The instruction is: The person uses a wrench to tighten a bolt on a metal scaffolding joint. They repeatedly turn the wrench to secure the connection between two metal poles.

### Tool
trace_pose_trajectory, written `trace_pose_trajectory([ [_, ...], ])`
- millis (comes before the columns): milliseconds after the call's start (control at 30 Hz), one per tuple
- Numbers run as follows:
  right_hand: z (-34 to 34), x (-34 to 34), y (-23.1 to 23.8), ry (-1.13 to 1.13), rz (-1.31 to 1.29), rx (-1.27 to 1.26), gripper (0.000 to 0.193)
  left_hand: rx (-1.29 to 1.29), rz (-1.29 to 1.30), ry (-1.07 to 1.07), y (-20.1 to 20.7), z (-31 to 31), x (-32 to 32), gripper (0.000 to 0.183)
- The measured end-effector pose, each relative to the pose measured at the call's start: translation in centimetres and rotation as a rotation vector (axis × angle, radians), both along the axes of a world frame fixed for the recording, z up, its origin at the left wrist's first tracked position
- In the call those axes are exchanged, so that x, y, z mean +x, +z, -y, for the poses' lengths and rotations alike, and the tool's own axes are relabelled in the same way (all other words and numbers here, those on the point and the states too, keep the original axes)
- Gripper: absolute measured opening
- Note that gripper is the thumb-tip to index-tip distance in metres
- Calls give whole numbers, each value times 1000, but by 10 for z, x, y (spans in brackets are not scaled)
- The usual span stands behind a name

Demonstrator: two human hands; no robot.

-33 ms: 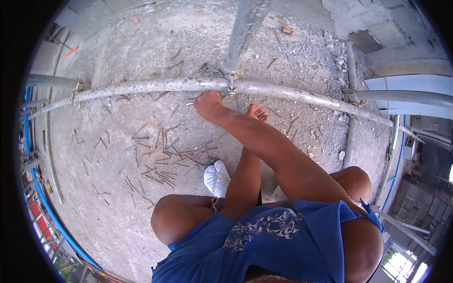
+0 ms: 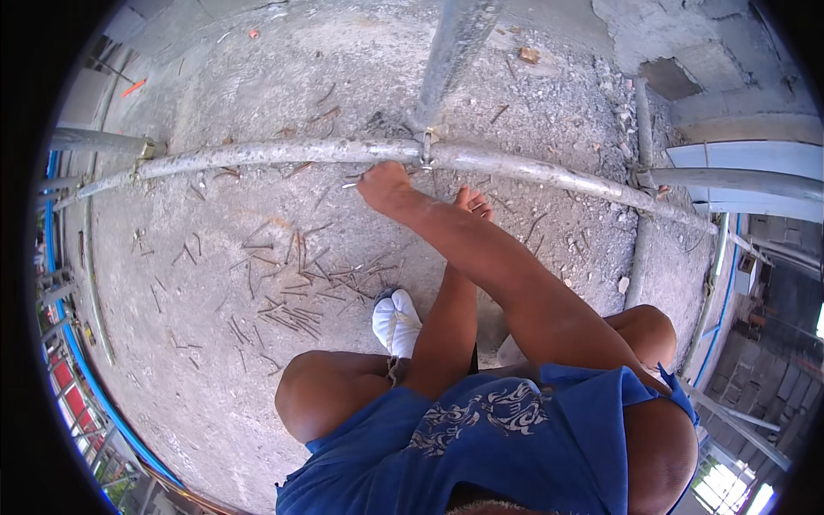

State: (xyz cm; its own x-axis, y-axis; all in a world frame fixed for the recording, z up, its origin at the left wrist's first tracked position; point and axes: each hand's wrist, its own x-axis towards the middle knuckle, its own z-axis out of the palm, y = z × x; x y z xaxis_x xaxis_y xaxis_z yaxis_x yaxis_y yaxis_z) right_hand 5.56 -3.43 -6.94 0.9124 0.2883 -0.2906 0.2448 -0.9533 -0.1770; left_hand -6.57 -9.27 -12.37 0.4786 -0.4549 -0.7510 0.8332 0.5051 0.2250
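Note:
My arms cross in front of me, the right forearm passing over the left. My right hand (image 2: 384, 185) is closed just below the horizontal scaffold pipe (image 2: 283, 155), left of its clamp (image 2: 427, 153). A thin whitish piece (image 2: 349, 184) shows beside its fingers; whether the hand grips it I cannot tell. To the right of that, low over the concrete, my left hand (image 2: 474, 204) has its fingers loosely curled and apart, with nothing seen in them. Many rusty nails (image 2: 292, 318) lie scattered on the floor, thickest left of my foot.
An upright pipe (image 2: 451, 69) rises beyond the clamp. Other scaffold pipes (image 2: 738, 178) cross at the right, near pale blue panels (image 2: 755, 156). Rubble and a small brown block (image 2: 529, 56) lie farther off. My white-covered foot (image 2: 396, 322) stands close to the nails.
My right hand has shifted slightly up toward the pipe. The view has moved a little; the left hand stays nearly where it was.

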Motion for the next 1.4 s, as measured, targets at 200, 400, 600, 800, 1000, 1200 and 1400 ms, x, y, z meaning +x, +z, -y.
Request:
trace_pose_trajectory([
  [200, 3, -14, 19, 16, 241, -11, 19, 51, -17, 25, 8, 1, -2, 64],
  [400, 11, -5, 70, -279, 231, 409, 13, 99, -17, 70, 0, 3, -3, 57],
  [600, 23, -44, 71, -319, 499, 660, 14, 87, 35, 204, -19, -18, 17, 44],
  [800, 0, -11, 16, -140, 221, 182, 20, 280, 91, 94, 2, 6, -1, 45],
  [1000, 7, -6, 14, -170, 190, 140, 19, 316, 136, -125, 15, 8, -14, 44],
  [1200, 15, -25, 14, -165, 166, 129, 19, 255, 76, -76, -7, 3, 3, 41],
  [1400, 7, -21, 20, -233, 96, 96, 19, 220, 52, -17, -4, -1, 9, 44],
])
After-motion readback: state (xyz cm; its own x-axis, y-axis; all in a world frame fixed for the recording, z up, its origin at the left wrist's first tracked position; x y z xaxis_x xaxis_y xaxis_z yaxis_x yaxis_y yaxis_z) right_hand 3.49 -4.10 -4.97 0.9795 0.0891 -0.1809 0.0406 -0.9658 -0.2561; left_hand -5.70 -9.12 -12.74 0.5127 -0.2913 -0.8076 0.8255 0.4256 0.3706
